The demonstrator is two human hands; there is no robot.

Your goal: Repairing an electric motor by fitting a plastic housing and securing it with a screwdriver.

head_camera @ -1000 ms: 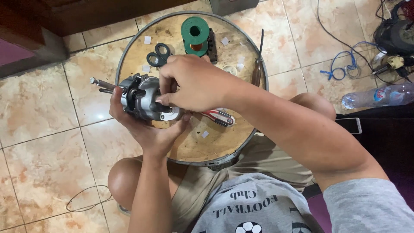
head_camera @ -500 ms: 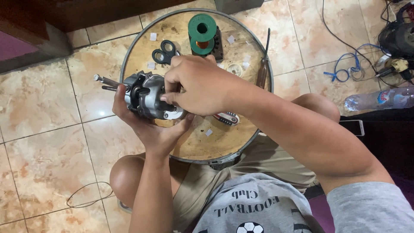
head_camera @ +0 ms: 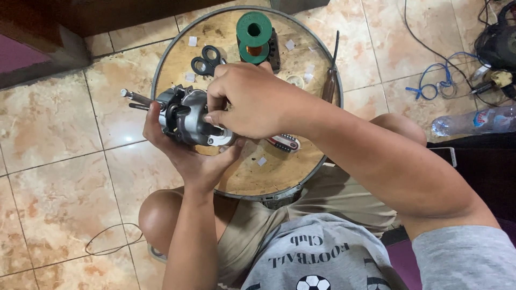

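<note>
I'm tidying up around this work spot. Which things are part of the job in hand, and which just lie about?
In hand: small grey electric motor, cradled in the left hand, right hand gripping its top.

Lying about: black scissors, green wire spool, screwdriver, plastic bottle, blue cable.

A clear plastic bottle (head_camera: 475, 121) lies on its side on the tiled floor, well to the right of the grip, wearing a band label (head_camera: 480, 119) in blue, white and red. Between that bottle and the grip, a dark phone-like slab (head_camera: 443, 156) with a pale rim lies flat, its screen black. Small white square paper tags (head_camera: 192, 41) dot the round wooden bench (head_camera: 279, 177) beyond and beside the grip, one (head_camera: 262, 161) just below it.
</note>
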